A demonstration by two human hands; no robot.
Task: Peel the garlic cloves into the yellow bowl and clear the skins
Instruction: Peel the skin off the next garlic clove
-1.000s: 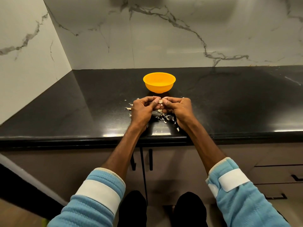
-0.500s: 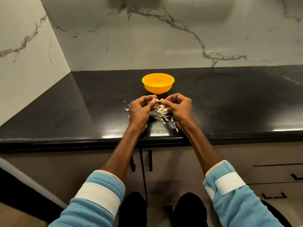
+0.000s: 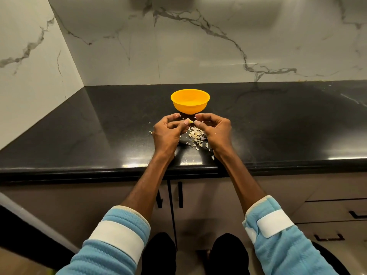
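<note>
Though marble-walled, black counter (image 3: 278, 126) beneath skins (image 3: 196, 135).

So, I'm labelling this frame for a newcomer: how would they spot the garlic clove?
On the black counter, just before the yellow bowl, the left hand and right hand meet. The clove is pinched between their fingertips. Unlike the flat skins scattered below, it is a pale-yellow nub held off the counter.

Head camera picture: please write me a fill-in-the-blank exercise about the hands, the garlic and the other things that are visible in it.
1. The left hand and the right hand pinch one garlic clove in front of the ____ bowl.
2. Loose skins lie on the ____ countertop.
3. Both sleeves are light ____.

Missing words: yellow; black; blue.
</note>
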